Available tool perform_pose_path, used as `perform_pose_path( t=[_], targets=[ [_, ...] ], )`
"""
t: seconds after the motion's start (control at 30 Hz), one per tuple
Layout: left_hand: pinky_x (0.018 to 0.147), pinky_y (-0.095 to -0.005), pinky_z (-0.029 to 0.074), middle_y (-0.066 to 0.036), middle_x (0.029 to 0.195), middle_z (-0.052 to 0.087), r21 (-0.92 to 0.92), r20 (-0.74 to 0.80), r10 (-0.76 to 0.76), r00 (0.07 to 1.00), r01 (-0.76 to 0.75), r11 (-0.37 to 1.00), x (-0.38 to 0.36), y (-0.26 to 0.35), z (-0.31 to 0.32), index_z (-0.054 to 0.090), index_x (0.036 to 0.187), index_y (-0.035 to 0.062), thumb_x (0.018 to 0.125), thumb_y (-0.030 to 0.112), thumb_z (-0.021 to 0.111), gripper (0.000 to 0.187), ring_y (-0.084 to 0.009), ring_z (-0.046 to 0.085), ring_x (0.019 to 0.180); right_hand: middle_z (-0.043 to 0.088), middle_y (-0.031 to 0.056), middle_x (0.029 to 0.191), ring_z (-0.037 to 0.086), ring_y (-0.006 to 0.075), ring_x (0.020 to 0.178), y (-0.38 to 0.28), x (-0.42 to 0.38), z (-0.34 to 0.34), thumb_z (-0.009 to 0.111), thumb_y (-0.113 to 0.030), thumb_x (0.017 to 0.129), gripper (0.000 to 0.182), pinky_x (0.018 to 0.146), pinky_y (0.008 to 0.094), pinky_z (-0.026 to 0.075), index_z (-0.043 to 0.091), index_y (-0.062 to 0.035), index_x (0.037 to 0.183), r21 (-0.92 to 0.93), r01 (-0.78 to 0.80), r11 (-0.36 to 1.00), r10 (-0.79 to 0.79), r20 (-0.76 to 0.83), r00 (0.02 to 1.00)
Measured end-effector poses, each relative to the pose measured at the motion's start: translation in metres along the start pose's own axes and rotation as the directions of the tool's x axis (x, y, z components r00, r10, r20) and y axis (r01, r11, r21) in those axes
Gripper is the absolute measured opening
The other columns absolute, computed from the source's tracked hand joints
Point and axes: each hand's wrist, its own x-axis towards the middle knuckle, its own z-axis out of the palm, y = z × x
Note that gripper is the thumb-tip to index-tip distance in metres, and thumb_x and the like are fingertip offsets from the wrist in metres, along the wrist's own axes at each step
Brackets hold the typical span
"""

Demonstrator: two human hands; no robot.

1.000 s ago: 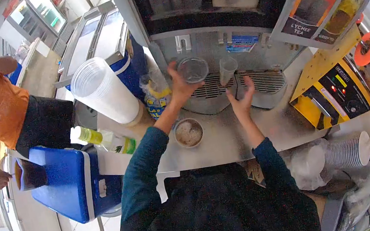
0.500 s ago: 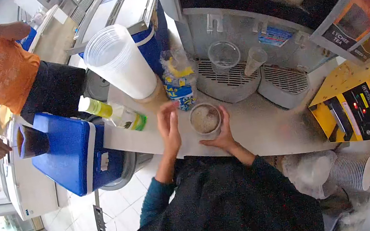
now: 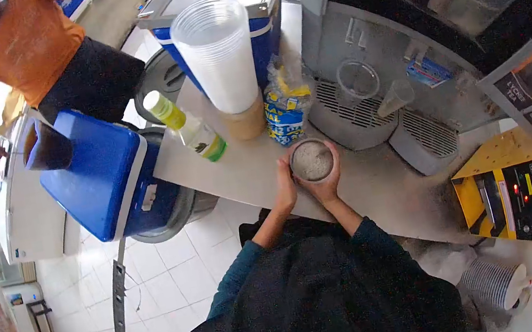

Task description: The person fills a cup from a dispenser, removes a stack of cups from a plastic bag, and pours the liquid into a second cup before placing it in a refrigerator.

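Observation:
A cup of greyish, frothy drink (image 3: 313, 160) is between my two hands above the counter's front edge. My right hand (image 3: 327, 187) wraps around the near and right side of the cup. My left hand (image 3: 286, 187) lies against its left side, the fingers pointing up along the wall. Just beyond the cup stands a blue and yellow plastic packet (image 3: 288, 114) with a crumpled clear top. To the left are a tall stack of clear plastic cups (image 3: 220, 61) and a bottle with a yellow-green cap (image 3: 188, 131).
A dispenser with drip trays (image 3: 360, 118) stands behind, holding a clear cup (image 3: 357, 80) and a smaller tilted one (image 3: 395, 97). The yellow cup-sealing machine (image 3: 519, 187) is at right. At left are a blue cooler (image 3: 95, 173) and a person in an orange shirt (image 3: 38, 46).
My left hand has come from the air beside the cup to its side. The view has shifted, and the cup sits closer to the counter's front edge.

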Motion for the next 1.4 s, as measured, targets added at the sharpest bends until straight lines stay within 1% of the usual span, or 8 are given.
perform_pose_path(
  t=[0.33,0.53,0.73,0.77,0.97,1.07,1.17,1.4],
  targets=[
    [0.097,-0.0328,0.028,-0.012,0.118,0.046,-0.166,-0.293,-0.029,0.956,-0.021,0.986,-0.011,0.004,-0.01,0.041,0.118,-0.0029,0.088,0.053,0.013,0.069,-0.0217,0.042,0.11,0.042,0.0151,0.116,0.042,0.0268,0.109,-0.024,0.008,0.01,0.081,-0.022,0.047,0.091,0.093,0.0373,0.033,0.033,-0.001,0.12,0.171,0.091,0.981,-0.125,0.202,0.971],
    [0.094,-0.0364,0.035,-0.014,0.117,0.049,-0.708,-0.371,-0.345,0.862,-0.022,0.706,-0.031,0.031,-0.043,0.043,0.117,-0.0011,0.088,0.053,0.023,0.065,-0.0234,0.046,0.108,0.042,0.0149,0.115,0.042,0.0255,0.108,-0.06,0.005,0.042,0.082,-0.023,0.047,0.093,0.093,0.0372,0.033,0.032,0.0006,0.121,0.342,0.104,0.934,-0.256,0.436,0.863],
    [0.09,-0.0388,0.039,-0.014,0.114,0.051,-0.777,-0.499,-0.312,0.809,-0.259,0.574,-0.078,0.058,-0.095,0.046,0.114,0.0016,0.088,0.046,0.034,0.053,-0.0252,0.05,0.103,0.041,0.0144,0.116,0.041,0.0245,0.11,-0.109,-0.024,0.095,0.082,-0.019,0.046,0.094,0.094,0.0365,0.033,0.031,0.0011,0.122,0.408,0.036,0.912,-0.316,0.644,0.697],
    [0.088,-0.0383,0.041,-0.013,0.111,0.052,-0.712,-0.562,-0.239,0.792,-0.317,0.627,-0.089,0.056,-0.107,0.048,0.112,0.0023,0.088,0.044,0.036,0.05,-0.0247,0.051,0.102,0.041,0.0142,0.117,0.041,0.0243,0.11,-0.118,-0.032,0.106,0.082,-0.019,0.046,0.094,0.094,0.0362,0.033,0.031,0.001,0.122,0.423,0.005,0.906,-0.32,0.678,0.662],
    [0.085,-0.0374,0.043,-0.011,0.107,0.054,-0.694,-0.696,-0.124,0.707,-0.619,0.368,-0.151,0.048,-0.189,0.049,0.109,0.0027,0.089,0.036,0.038,0.041,-0.0226,0.053,0.097,0.041,0.013,0.117,0.042,0.0234,0.109,-0.167,-0.088,0.177,0.082,-0.019,0.045,0.094,0.093,0.0346,0.035,0.032,0.0009,0.122,0.539,-0.008,0.842,-0.477,0.753,0.454],
    [0.084,-0.0374,0.044,-0.011,0.106,0.055,-0.638,-0.749,-0.071,0.659,-0.688,0.346,-0.188,0.072,-0.223,0.05,0.108,0.003,0.088,0.031,0.038,0.036,-0.0221,0.054,0.096,0.04,0.0125,0.118,0.042,0.0231,0.109,-0.196,-0.123,0.213,0.083,-0.02,0.045,0.094,0.093,0.0341,0.035,0.033,0.0011,0.122,0.579,-0.147,0.802,-0.498,0.784,0.371],
    [0.084,-0.0367,0.044,-0.011,0.105,0.055,-0.447,-0.865,-0.046,0.5,-0.726,0.522,-0.225,0.102,-0.254,0.051,0.106,0.0032,0.088,0.028,0.038,0.034,-0.0223,0.054,0.094,0.039,0.0119,0.117,0.042,0.0224,0.109,-0.239,-0.155,0.244,0.083,-0.019,0.045,0.092,0.092,0.0337,0.036,0.034,0.0013,0.12,0.618,-0.142,0.773,-0.567,0.774,0.282],
    [0.084,-0.0354,0.045,-0.011,0.103,0.056,-0.379,-0.91,0.015,0.413,-0.848,0.37,-0.306,0.144,-0.338,0.051,0.105,0.0018,0.087,0.026,0.037,0.034,-0.0215,0.055,0.093,0.04,0.0103,0.114,0.043,0.021,0.107,-0.309,-0.24,0.321,0.084,-0.021,0.045,0.089,0.091,0.0318,0.037,0.037,0.002,0.118,0.664,-0.261,0.701,-0.653,0.744,0.142]
  ],
)
